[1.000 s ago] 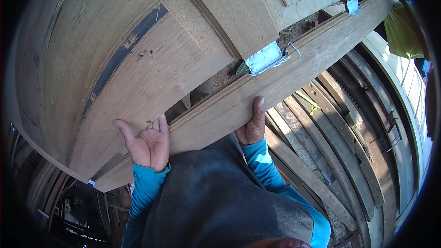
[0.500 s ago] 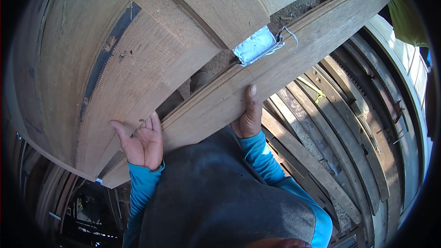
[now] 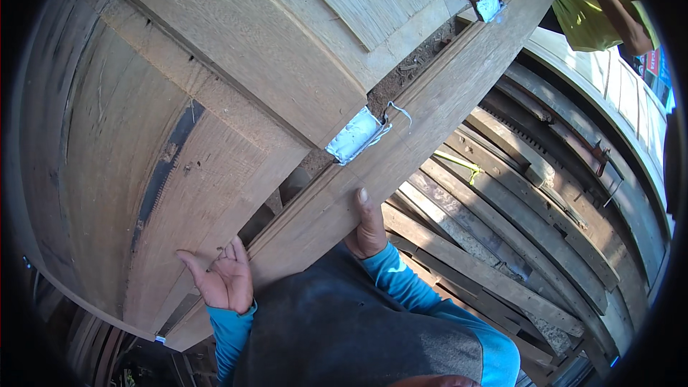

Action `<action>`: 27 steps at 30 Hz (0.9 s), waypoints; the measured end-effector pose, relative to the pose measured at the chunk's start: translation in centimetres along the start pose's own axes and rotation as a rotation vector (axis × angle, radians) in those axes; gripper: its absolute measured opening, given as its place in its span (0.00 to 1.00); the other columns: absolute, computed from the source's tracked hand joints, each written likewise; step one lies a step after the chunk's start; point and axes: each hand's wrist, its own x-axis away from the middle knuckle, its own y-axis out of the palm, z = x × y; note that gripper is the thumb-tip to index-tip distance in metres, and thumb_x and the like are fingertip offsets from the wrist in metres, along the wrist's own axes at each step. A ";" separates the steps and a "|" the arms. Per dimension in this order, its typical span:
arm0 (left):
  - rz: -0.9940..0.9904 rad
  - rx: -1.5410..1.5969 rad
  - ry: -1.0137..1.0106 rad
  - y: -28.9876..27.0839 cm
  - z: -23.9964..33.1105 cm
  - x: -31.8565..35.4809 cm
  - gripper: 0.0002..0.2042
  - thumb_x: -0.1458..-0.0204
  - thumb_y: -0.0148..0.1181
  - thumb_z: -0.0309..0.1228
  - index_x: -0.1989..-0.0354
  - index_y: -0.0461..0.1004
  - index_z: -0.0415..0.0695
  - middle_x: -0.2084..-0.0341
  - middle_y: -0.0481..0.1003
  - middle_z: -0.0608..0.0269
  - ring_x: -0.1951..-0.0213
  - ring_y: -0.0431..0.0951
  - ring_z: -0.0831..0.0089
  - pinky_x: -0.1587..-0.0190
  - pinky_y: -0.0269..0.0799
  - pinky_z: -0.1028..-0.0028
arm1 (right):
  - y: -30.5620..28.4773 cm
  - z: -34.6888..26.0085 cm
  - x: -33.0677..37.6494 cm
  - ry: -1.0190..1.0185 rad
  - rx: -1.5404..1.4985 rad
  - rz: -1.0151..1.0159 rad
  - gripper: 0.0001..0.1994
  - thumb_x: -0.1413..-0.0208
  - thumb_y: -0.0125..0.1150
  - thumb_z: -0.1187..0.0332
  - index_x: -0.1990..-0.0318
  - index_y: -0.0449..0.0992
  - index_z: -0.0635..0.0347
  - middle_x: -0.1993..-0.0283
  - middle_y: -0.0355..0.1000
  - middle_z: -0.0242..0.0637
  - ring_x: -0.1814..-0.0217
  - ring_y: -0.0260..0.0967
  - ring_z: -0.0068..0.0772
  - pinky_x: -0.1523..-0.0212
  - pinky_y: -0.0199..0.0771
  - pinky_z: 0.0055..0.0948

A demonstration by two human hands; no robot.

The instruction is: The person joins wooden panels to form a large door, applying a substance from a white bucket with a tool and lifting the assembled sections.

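Long wooden rail runs diagonally across in front of me, lower left to upper right, just over my dark apron; my right grip is closed round its near edge, thumb laid on the broad face, fingers out of sight underneath, so can't tell how far they wrap; my left grip is spread, palm up, thumb out, nothing in it, fingertips nr the rail's grooved edge, contact unclear; wooden panel w/ a dark strip lies beyond, a gap between it & the rail farther up; white-coated block bridges rail & panelwork, another white-coated block farther along; rail's prob. heavy for its length & stiff, won't bend much; bare wood shd give decent friction, but the white coating looks slick, so best avoid it & hold plain edges, grips well apart for balance; grooved lip might chip if pinched hard; stacked planks lie to the right, person in yellow-green nr the far end.
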 end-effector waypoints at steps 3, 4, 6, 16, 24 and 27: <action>0.031 0.014 0.034 0.7 -0.5 -0.4 0.29 0.47 0.62 0.47 0.40 0.65 0.45 0.39 0.65 0.63 0.37 0.61 0.68 0.34 0.56 0.64 | -2.5 0.7 -0.7 -0.096 -0.211 -0.026 0.44 0.46 0.50 0.33 0.34 0.56 0.60 0.34 0.60 0.43 0.35 0.59 0.44 0.34 0.57 0.48; 0.035 0.047 0.013 0.8 -0.3 -0.3 0.29 0.47 0.62 0.47 0.40 0.65 0.45 0.39 0.65 0.63 0.37 0.61 0.68 0.33 0.55 0.64 | -2.9 0.2 -1.0 -0.065 -0.258 -0.018 0.47 0.48 0.44 0.28 0.33 0.56 0.60 0.33 0.58 0.44 0.34 0.58 0.44 0.33 0.56 0.48; 0.051 0.061 0.001 1.1 -0.2 -0.1 0.29 0.47 0.62 0.47 0.40 0.66 0.44 0.39 0.65 0.63 0.36 0.60 0.68 0.33 0.54 0.64 | -4.3 -1.2 -1.5 -0.065 -0.329 0.034 0.50 0.49 0.38 0.24 0.33 0.56 0.60 0.32 0.57 0.45 0.33 0.57 0.45 0.33 0.54 0.48; 0.007 0.016 -0.018 0.4 0.2 -0.5 0.32 0.49 0.63 0.48 0.39 0.63 0.44 0.37 0.61 0.60 0.35 0.58 0.66 0.31 0.52 0.64 | -0.2 -1.2 -4.6 -0.412 -0.044 0.200 0.40 0.37 0.31 0.35 0.32 0.51 0.62 0.33 0.57 0.41 0.32 0.54 0.38 0.32 0.54 0.38; 0.027 -0.010 0.002 0.8 -0.3 -0.5 0.35 0.49 0.62 0.52 0.37 0.61 0.46 0.36 0.61 0.63 0.33 0.55 0.67 0.30 0.49 0.64 | 1.9 -3.3 -4.5 -0.387 -0.078 0.366 0.44 0.40 0.28 0.31 0.32 0.50 0.62 0.33 0.55 0.46 0.33 0.55 0.42 0.33 0.55 0.39; 0.053 0.014 0.017 0.3 -0.4 0.0 0.34 0.49 0.61 0.51 0.38 0.62 0.45 0.37 0.61 0.62 0.34 0.57 0.67 0.31 0.51 0.64 | 2.0 -3.3 -3.8 -0.443 0.015 0.261 0.42 0.41 0.35 0.32 0.32 0.50 0.59 0.33 0.55 0.46 0.33 0.57 0.45 0.33 0.57 0.43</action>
